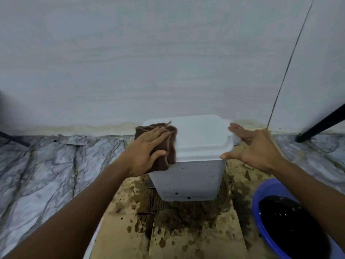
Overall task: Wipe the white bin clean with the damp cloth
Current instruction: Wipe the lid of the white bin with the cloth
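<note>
On the bin's left top corner, the left hand [147,148] lies flat, fingers straight, pressing the damp cloth [171,146] to the lid. The right hand [258,148], spread wide, touches the lid's right edge. The white bin [186,180] stands beneath both hands on stained cardboard [196,240]; it looks like light, stiff, slick plastic, best braced at the rim.

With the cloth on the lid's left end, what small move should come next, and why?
Probably slide the left hand and brown cloth rightward across the lid: the cloth covers only its left end, while the right hand rests at the right edge of the white bin.
</note>
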`<state>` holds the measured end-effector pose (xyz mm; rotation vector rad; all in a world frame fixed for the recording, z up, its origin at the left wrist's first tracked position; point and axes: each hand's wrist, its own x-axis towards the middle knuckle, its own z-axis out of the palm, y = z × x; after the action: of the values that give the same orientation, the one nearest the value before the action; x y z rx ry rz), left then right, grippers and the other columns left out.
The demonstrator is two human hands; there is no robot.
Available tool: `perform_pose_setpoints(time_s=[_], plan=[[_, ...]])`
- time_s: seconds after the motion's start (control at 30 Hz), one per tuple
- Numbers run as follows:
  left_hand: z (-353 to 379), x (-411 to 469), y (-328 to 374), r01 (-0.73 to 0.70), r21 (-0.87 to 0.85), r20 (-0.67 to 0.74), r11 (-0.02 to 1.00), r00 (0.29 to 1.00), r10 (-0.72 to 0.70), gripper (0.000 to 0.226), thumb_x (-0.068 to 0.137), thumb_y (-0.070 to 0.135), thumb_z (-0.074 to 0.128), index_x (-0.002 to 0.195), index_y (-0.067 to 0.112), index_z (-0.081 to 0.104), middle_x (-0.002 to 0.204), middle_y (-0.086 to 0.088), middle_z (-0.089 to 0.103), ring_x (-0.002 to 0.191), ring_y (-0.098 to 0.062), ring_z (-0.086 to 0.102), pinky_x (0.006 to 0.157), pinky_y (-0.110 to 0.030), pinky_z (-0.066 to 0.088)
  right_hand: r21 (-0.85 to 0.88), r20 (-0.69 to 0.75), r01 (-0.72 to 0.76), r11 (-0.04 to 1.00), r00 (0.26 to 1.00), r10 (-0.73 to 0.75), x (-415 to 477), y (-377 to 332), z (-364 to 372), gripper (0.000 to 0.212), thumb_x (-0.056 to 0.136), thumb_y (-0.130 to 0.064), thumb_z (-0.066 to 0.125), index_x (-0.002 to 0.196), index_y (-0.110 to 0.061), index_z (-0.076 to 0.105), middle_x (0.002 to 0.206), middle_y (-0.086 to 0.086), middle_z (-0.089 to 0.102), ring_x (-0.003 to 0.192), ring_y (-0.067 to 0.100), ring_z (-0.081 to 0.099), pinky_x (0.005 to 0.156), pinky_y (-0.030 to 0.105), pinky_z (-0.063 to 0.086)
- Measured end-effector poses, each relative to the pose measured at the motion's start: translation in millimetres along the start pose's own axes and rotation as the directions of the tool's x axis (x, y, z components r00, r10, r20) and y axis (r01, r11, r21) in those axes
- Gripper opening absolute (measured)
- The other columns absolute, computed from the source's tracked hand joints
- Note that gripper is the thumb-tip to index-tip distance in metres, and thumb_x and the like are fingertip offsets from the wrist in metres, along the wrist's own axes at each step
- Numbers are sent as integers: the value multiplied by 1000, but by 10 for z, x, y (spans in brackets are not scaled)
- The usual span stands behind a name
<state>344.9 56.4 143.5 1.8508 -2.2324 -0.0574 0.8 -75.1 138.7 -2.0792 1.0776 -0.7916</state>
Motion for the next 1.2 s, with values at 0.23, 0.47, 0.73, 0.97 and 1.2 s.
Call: perform_pose_setpoints(time_s=[0.23, 0.47, 0.73, 0.97, 1.2], plan=[[30, 24, 141, 60, 51, -72, 997, 996, -56, 70, 101, 62, 27, 159, 23, 29, 166, 2, 25, 155, -19, 15, 126, -43, 16, -17, -4, 2, 1000, 1000, -2, 4, 12, -19, 116, 39, -62, 89, 141, -19, 54, 149, -11, 46, 137, -2, 39, 113, 39, 42], [257, 679, 1020, -54, 136, -55, 989, 997, 62, 65, 105, 56, 27, 161, 24, 21, 167, 2, 20, 156, -18, 12, 127, -35, 8, -42, -4, -7, 999, 1000, 7, 1, 15, -24, 126, 36, -76, 81, 144, -19, 51, 152, -9, 42, 139, 5, 39, 112, 41, 42], [74, 281, 405, -45, 9, -21, 999, 999, 46, 62, 103, 57, 32, 160, 33, 24, 168, 8, 18, 155, -11, 9, 127, -35, 8, 31, -9, -11, 999, 1000, 12, -10, 12, -6, 116, 37, -60, 91, 140, -20, 56, 149, -13, 46, 134, -2, 43, 111, 35, 44], [-1, -155, -116, 126, -174, -10, 977, 991, -130, 70, 95, 67, 32, 158, 39, 23, 167, 16, 12, 155, -5, 0, 127, -42, 8, 71, -19, -27, 997, 999, 28, 3, -18, 0, 114, 37, -50, 95, 139, -18, 56, 149, -11, 47, 134, -3, 43, 113, 33, 41], [81, 227, 370, -13, 62, -69, 998, 997, 17, 69, 101, 64, 33, 160, 29, 25, 167, 4, 20, 156, -17, 10, 127, -41, 11, 14, -31, -17, 1000, 999, 17, -6, -15, -3, 118, 37, -60, 90, 142, -18, 54, 151, -10, 44, 137, 1, 41, 114, 39, 40]])
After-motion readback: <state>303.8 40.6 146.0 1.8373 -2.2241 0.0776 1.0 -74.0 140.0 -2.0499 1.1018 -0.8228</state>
